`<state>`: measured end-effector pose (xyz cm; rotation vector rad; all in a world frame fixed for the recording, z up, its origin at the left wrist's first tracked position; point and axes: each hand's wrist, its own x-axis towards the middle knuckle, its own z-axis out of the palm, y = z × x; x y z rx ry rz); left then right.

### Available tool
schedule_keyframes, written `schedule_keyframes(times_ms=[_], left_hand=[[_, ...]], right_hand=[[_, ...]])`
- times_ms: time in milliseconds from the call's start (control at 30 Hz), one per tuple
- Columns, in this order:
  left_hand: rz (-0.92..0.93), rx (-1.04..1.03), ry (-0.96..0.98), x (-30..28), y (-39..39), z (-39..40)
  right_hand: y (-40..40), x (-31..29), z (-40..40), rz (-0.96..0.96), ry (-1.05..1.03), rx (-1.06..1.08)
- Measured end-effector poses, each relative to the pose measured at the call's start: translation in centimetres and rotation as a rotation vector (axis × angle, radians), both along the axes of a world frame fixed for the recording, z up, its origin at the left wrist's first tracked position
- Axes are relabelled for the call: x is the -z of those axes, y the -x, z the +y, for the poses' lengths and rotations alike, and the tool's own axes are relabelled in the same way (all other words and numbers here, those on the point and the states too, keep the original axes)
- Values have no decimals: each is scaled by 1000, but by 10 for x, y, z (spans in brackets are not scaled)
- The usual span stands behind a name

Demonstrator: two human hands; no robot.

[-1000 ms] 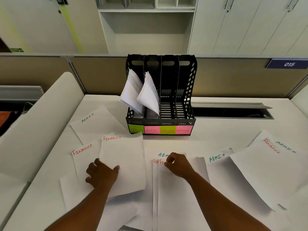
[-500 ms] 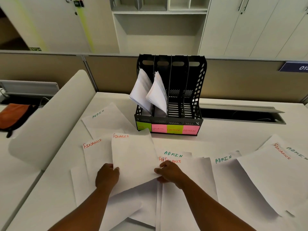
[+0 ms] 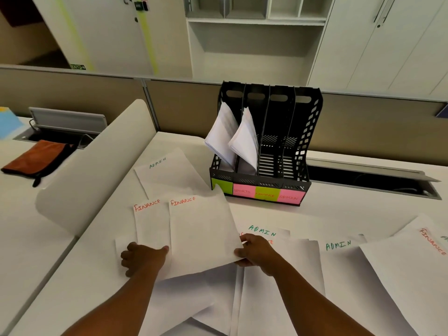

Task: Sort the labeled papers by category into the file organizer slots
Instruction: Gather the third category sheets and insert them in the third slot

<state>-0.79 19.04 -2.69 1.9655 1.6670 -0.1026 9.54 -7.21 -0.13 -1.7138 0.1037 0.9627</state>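
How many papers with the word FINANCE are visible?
4: far-left sheet, held sheet, one partly hidden behind the right hand, one at right edge. More may lie underneath.

White FINANCE sheet [image 3: 201, 236] lifted at right edge; black four-slot organizer [image 3: 264, 141] upright behind, papers in two left slots.
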Motion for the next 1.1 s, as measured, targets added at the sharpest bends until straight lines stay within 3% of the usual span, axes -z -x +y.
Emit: schedule_keyframes(times_ms=[300, 433, 567, 767, 867, 933, 1000, 1100], left_hand=[[-403, 4, 126, 8, 3, 4], [-604, -24, 312, 2, 5, 3], [-628, 54, 364, -4, 4, 0], [-682, 67, 683, -9, 8, -13], [-833, 87, 526, -9, 2, -19], [-761, 165, 516, -10, 0, -23], [-564, 264, 634, -6, -1, -25], [-441, 317, 614, 1, -6, -26]], right_hand=[[-3, 2, -2, -18, -49, -6], [-6, -1, 0, -11, -92, 43], [-4, -2, 5, -7, -79, 50], [2, -2, 0, -20, 5, -7], [4, -2, -8, -43, 19, -36], [5, -2, -15, -51, 24, -67], [5, -1, -24, -54, 28, -66], [4, 3, -38, -160, 119, 134]])
